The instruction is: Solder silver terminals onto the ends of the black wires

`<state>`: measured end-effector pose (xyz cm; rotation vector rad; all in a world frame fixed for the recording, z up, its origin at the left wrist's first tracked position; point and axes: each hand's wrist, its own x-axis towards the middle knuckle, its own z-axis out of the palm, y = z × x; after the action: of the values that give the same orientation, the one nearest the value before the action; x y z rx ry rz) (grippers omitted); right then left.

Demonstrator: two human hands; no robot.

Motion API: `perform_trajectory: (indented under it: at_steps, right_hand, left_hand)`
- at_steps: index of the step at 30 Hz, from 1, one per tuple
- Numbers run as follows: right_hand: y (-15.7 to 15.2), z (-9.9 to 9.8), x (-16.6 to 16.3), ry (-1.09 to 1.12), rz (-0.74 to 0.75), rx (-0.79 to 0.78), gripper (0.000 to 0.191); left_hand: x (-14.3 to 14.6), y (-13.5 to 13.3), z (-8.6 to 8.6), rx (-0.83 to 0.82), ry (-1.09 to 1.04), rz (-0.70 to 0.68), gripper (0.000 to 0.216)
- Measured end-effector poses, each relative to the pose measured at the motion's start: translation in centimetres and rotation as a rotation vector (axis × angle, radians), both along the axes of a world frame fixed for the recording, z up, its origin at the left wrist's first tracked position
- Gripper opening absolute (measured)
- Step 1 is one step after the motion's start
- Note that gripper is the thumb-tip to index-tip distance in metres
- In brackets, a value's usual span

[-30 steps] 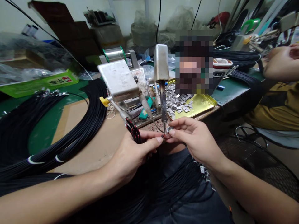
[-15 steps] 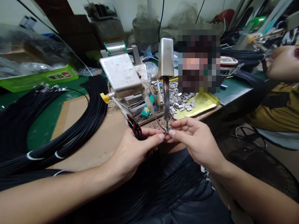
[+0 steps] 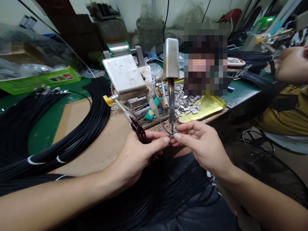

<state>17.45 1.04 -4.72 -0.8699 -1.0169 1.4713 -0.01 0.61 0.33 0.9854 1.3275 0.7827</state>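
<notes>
The left hand (image 3: 137, 154) grips one bundle of red-tipped wires (image 3: 139, 132), its fingertips pinched together at the tip of the one iron (image 3: 171, 106). The right hand (image 3: 202, 144) pinches one metal part (image 3: 175, 132) there. One tray (image 3: 213, 106) holds uncounted parts. The label on one green box (image 3: 40, 81) is unreadable. Two white ties bind the coil (image 3: 79, 138).

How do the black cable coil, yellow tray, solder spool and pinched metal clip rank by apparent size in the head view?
1. black cable coil
2. yellow tray
3. solder spool (farther back, less sure)
4. metal clip
</notes>
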Motion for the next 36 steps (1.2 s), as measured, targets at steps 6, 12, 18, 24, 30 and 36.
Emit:
perform_trajectory:
  at_steps: [6,12,18,24,30,36]
  right_hand:
    - [-0.02,0.10,0.06,0.005,-0.002,-0.005,0.023]
    - [0.11,0.02,0.02,0.005,-0.008,-0.004,0.023]
    - [0.09,-0.03,-0.10,-0.013,-0.013,-0.016,0.025]
    - [-0.10,0.20,-0.16,-0.052,-0.030,-0.014,0.025]
    - [-0.02,0.34,-0.16,-0.031,-0.042,0.003,0.024]
    - [0.00,0.35,-0.21,-0.025,-0.048,0.008,0.024]
  left_hand:
    - [0.12,0.06,0.03,0.007,-0.036,-0.006,0.019]
    - [-0.04,0.11,-0.16,0.018,-0.038,-0.014,0.021]
    - [-0.07,0.10,-0.29,0.015,0.016,-0.007,0.024]
    - [-0.13,0.20,-0.34,0.018,0.050,-0.025,0.028]
    - [-0.06,0.15,-0.24,0.015,0.002,-0.007,0.023]
    - [-0.10,0.08,-0.14,-0.005,-0.008,-0.025,0.023]
